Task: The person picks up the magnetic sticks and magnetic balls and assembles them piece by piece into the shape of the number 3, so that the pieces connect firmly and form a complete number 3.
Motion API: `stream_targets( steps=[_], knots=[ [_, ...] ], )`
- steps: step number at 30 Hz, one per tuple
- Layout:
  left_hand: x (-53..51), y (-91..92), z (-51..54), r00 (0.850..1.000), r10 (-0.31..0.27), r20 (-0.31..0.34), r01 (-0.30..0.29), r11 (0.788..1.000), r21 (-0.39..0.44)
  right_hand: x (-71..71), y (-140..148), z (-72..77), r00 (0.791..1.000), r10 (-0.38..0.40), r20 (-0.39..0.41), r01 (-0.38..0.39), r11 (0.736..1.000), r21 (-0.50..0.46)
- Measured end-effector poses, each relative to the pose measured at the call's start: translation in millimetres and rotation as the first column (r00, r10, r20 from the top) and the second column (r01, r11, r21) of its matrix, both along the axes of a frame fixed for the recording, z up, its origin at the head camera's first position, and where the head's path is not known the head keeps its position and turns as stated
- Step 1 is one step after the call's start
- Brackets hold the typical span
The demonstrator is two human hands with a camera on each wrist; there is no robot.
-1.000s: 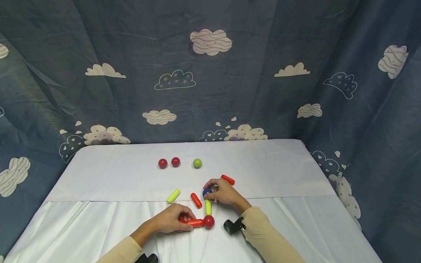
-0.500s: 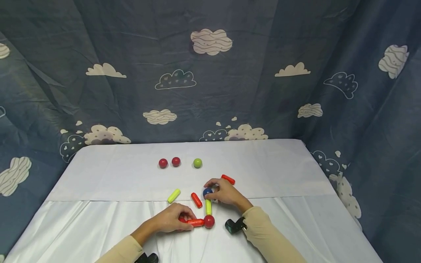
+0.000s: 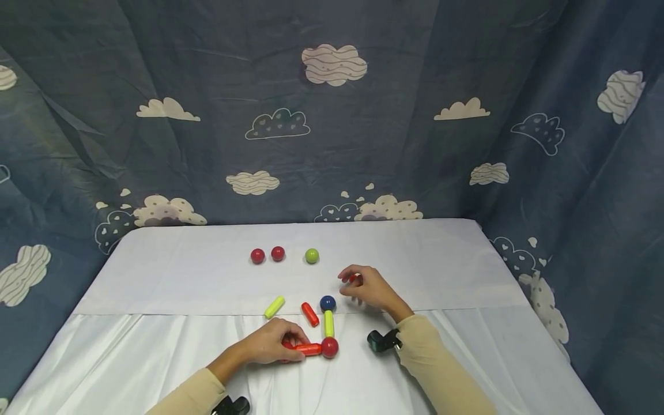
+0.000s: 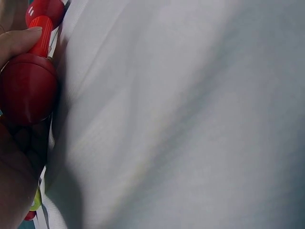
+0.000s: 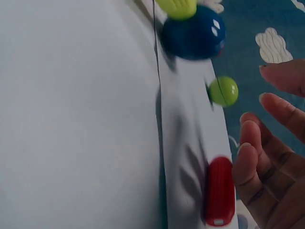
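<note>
The left hand pinches a red rod; in the left wrist view the thumb presses on the rod between two red balls, the nearer ball low in the palm. At the rod's right end is a red ball, from which a yellow-green rod runs back to a blue ball. The right hand holds nothing, its fingers apart and bent, above another red rod that it partly hides. In the right wrist view that red rod lies beside the fingertips.
Two red balls and a green ball lie toward the back of the white-covered table. A loose yellow-green rod and a red rod lie behind the left hand. A cloud-patterned curtain hangs behind.
The right hand has let go of the blue ball and moved back and to the right, over the far red rod. The left hand keeps its grip in the same place.
</note>
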State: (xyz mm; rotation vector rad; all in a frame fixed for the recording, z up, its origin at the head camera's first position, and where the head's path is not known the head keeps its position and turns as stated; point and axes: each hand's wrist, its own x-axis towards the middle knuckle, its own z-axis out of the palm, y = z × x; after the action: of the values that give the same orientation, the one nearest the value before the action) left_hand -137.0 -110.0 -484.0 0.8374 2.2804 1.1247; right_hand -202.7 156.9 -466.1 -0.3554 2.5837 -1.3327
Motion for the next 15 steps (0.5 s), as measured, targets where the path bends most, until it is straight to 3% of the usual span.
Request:
stream_targets(
  steps=[15],
  knots=[
    [-1.5, -0.8, -0.5, 1.0, 0.007, 0.015, -0.007, 1.0, 0.0, -18.5, 21, -3.7, 0.988, -0.13, -0.078, 0.136, 0.987, 0.084]
  ],
)
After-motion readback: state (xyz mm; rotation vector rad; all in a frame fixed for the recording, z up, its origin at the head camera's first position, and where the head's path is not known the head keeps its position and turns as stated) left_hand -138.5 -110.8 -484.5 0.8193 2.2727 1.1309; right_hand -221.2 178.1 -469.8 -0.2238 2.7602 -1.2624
